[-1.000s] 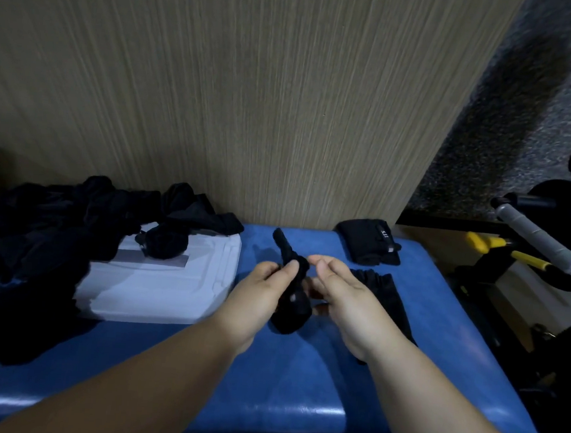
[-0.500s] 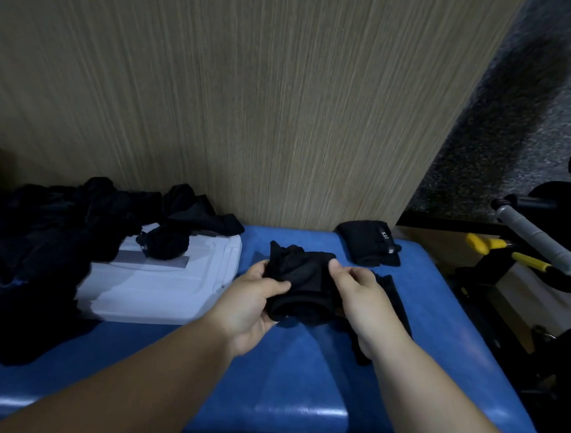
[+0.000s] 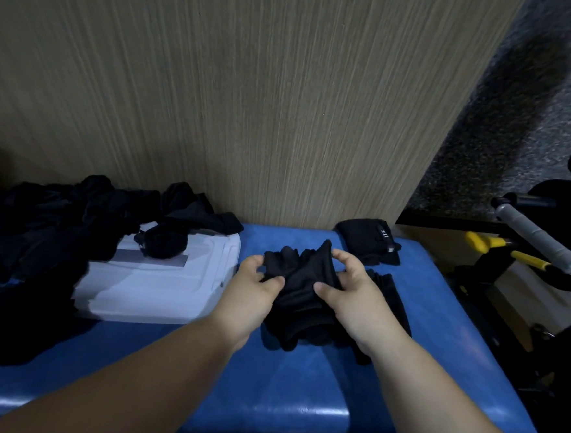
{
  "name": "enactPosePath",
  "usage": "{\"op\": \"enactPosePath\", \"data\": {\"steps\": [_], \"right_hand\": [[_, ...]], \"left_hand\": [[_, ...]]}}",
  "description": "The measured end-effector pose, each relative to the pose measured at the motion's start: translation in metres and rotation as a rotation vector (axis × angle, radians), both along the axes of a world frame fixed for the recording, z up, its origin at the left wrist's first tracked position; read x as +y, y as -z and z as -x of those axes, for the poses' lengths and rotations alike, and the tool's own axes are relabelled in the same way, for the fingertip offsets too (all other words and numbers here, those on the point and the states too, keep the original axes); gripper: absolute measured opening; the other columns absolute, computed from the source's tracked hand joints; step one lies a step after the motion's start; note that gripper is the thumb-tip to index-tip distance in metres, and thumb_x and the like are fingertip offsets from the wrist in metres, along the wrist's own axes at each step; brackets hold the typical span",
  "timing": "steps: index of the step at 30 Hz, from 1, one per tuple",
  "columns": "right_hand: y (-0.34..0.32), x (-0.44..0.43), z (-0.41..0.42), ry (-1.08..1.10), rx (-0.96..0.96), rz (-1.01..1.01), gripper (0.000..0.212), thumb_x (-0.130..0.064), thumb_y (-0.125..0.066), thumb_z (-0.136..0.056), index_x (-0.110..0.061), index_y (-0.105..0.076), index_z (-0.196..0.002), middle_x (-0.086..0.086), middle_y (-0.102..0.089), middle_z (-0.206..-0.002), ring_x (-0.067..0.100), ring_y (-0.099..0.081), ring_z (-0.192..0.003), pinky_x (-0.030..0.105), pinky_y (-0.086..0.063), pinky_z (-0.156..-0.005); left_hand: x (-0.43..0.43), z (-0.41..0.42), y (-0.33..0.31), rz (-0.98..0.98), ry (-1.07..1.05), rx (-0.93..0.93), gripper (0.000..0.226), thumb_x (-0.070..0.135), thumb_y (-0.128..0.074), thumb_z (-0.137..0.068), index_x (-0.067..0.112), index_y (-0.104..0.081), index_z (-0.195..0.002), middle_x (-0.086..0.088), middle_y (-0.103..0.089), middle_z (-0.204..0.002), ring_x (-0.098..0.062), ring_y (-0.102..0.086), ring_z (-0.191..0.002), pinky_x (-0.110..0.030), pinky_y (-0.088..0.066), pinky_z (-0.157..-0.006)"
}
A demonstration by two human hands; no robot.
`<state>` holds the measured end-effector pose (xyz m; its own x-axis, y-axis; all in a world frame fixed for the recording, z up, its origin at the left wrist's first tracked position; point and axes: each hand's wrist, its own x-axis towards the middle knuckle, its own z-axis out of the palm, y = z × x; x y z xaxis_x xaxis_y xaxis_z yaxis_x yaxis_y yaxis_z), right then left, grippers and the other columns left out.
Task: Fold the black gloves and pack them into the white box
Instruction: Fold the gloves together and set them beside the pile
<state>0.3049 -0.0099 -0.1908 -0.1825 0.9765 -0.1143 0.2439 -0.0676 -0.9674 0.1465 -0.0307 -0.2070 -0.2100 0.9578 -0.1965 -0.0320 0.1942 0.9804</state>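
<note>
Blue padded surface (image 3: pixel 299 386) against a wood-grain wall carries the work. Both sets of fingers pinch a black glove (image 3: pixel 301 285), now spread wider and lower than half a second ago: left hand (image 3: pixel 252 291) at its left edge, right hand (image 3: pixel 356 295) at its right. Just left of the glove sits the closed white box (image 3: pixel 157 288); bare surface lies toward the near edge.
</note>
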Motion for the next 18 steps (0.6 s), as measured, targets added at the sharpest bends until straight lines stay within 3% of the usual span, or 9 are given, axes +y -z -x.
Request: {"op": "enactPosePath", "data": {"steps": [2, 4, 7, 9, 14, 18], "right_hand": [[-0.001, -0.001, -0.002, -0.005, -0.358, -0.068, 0.075, -0.024, -0.068, -0.088, -0.035, -0.023, -0.147, -0.006, -0.056, -0.123, 0.015, -0.058, -0.114, 0.024, -0.046, -0.089], [-0.001, -0.004, -0.003, 0.005, -0.648, -0.18, 0.08, -0.032, -0.066, -0.087, -0.037, -0.015, -0.148, -0.001, -0.043, -0.136, 0.017, -0.046, -0.124, 0.026, -0.042, -0.092], [-0.001, -0.006, -0.005, -0.043, -0.831, -0.421, 0.064, -0.038, -0.061, -0.089, -0.034, -0.031, -0.146, -0.006, -0.033, -0.146, 0.015, -0.027, -0.135, 0.028, -0.027, -0.11], [0.001, -0.006, -0.003, -0.173, -0.892, -0.506, 0.056, -0.042, -0.054, -0.093, -0.031, -0.036, -0.145, -0.01, -0.032, -0.151, 0.011, -0.018, -0.141, 0.027, -0.017, -0.116], [0.012, -0.008, 0.002, -0.477, -1.051, -0.312, 0.059, -0.045, -0.031, -0.101, -0.029, -0.009, -0.154, -0.013, -0.003, -0.161, 0.007, 0.013, -0.146, 0.033, 0.009, -0.119], [0.016, -0.006, 0.0, -0.534, -1.126, -0.235, 0.06, -0.048, -0.023, -0.101, -0.03, 0.001, -0.154, -0.014, 0.009, -0.16, 0.007, 0.019, -0.145, 0.041, 0.017, -0.117]], "left_hand": [[0.003, 0.002, 0.004, -0.066, -0.019, 0.269, 0.042, 0.018, -0.06, -0.092, 0.021, -0.043, -0.13, 0.006, -0.061, -0.112, -0.011, -0.062, -0.099, -0.025, -0.05, -0.087], [0.005, 0.005, 0.011, -0.105, -0.003, 0.541, 0.053, 0.024, -0.065, -0.088, 0.02, -0.041, -0.135, 0.006, -0.046, -0.131, -0.014, -0.053, -0.112, -0.023, -0.042, -0.096], [0.001, 0.006, 0.018, -0.19, 0.01, 0.742, 0.048, 0.029, -0.067, -0.086, 0.018, -0.045, -0.127, 0.004, -0.04, -0.126, -0.013, -0.044, -0.117, -0.017, -0.032, -0.094], [-0.005, 0.006, 0.021, -0.241, 0.005, 0.78, 0.039, 0.029, -0.067, -0.085, 0.019, -0.046, -0.117, 0.008, -0.04, -0.115, -0.011, -0.043, -0.112, -0.015, -0.03, -0.09], [-0.015, 0.007, 0.025, -0.252, 0.013, 0.733, 0.031, 0.025, -0.067, -0.085, 0.024, -0.039, -0.099, 0.008, -0.045, -0.098, -0.002, -0.045, -0.087, -0.01, -0.035, -0.071], [-0.013, 0.008, 0.025, -0.259, 0.01, 0.791, 0.033, 0.02, -0.065, -0.084, 0.029, -0.033, -0.083, 0.008, -0.044, -0.082, -0.004, -0.043, -0.07, -0.014, -0.032, -0.058]]}}
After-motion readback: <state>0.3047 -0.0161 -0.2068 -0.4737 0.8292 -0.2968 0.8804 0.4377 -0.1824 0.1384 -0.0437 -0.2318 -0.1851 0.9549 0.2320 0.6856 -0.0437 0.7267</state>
